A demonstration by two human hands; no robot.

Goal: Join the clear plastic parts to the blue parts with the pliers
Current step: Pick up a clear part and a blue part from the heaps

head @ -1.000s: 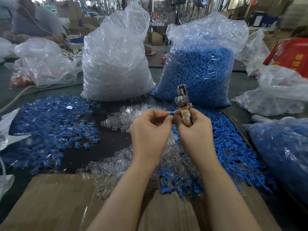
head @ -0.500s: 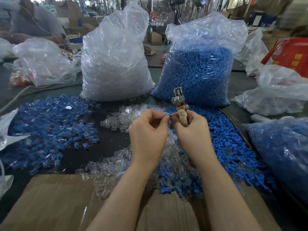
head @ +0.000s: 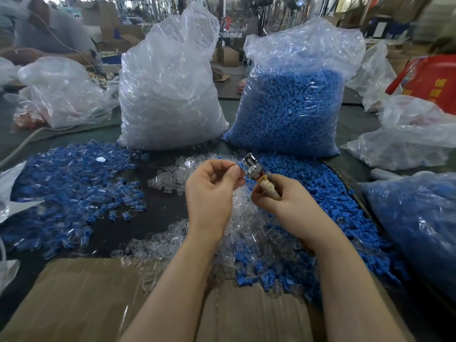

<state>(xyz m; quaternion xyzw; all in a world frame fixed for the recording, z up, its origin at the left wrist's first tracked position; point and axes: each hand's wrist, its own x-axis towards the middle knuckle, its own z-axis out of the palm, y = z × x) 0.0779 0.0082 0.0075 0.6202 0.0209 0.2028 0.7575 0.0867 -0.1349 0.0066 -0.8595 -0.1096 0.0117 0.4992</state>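
Pliers (head: 255, 172) have tipped leftward over the last second, their head now meeting the blue part (head: 239, 166) pinched in the left hand (head: 209, 191). Right hand (head: 283, 201) grips the wrapped handle. Probably the pressing step is about to start, above the surface (head: 158, 213).

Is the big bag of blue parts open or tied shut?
Open: the bag of blue parts stands with its top loose and gaping, untied.

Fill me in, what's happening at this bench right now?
A person is assembling small plastic parts. The left hand pinches a blue part against the head of the pliers, which the right hand grips by the handle. Loose clear and blue parts cover the table.
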